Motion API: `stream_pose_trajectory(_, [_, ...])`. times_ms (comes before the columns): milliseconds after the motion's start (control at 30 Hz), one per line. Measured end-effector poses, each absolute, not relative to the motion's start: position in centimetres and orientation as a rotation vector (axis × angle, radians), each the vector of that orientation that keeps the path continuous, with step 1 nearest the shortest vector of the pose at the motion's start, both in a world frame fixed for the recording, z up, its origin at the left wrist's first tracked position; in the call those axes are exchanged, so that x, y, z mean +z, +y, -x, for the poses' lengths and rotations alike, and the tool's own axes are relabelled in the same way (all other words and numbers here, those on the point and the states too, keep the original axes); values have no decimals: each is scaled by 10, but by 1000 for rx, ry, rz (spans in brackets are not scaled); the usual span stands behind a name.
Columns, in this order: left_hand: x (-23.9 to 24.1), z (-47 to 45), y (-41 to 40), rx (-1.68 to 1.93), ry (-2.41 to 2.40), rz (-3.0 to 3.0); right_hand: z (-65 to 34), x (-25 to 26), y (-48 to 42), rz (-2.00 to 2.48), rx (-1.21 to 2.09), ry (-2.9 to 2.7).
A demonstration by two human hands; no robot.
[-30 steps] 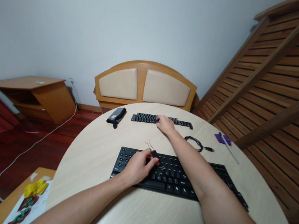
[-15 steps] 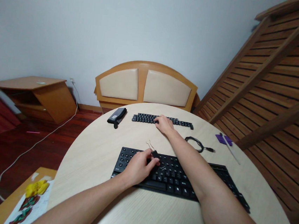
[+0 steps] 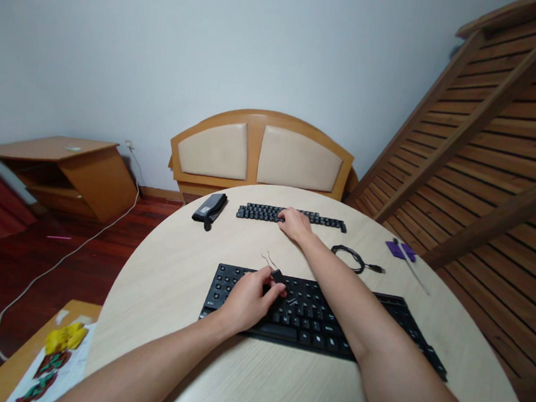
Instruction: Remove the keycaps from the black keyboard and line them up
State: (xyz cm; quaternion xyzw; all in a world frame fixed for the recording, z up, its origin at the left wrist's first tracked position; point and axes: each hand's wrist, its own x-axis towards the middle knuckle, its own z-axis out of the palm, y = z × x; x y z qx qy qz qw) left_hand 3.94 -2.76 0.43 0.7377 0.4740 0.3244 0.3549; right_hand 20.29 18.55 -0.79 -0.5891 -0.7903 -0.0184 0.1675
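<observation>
We see a black keyboard [image 3: 279, 332] lying on the near part of a round, pale table [image 3: 160, 279], with bare key mounts showing across its upper left and printed keys along its lower rows. Over it, the left hand [image 3: 249, 301] is closed on a small tool [image 3: 278, 276] with a dark handle, pinched between thumb and fingers; its two thin wire prongs point away from us, beyond the keyboard's far edge.

The right hand [image 3: 296, 224] reaches across to the far part of the table, its forearm passing above the keyboard. The two hands are well apart. Its thumb and fingertips are bent down at the rows of loose black keycaps [image 3: 258, 213] laid out there, and we cannot tell whether they grip one.

To the left of the keycaps we find a dark folded pouch [image 3: 210, 208]. On the other side, just beyond the right forearm, a black cable [image 3: 361, 262] lies coiled with its plug pointing right. Farther right, a thin pale stick [image 3: 415, 271] lies partly across a purple cloth [image 3: 393, 249]. Past the table we see a wooden headboard [image 3: 256, 138] with two cream panels.
</observation>
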Motion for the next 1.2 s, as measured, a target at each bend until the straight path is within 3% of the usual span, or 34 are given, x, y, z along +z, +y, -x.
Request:
stream_pose_trajectory(600, [3,-40,-26,851,1213,-1919,-220,16,133,1568,-34,-2319])
stream_pose_trajectory(900, [7,-39,-28,878,1186,-1939,-272,43,24,1305,434,-2589])
stream_pose_trajectory(1200, [9,-39,-28,886,1172,-1950,-292,14,-31,1323,689,-2588])
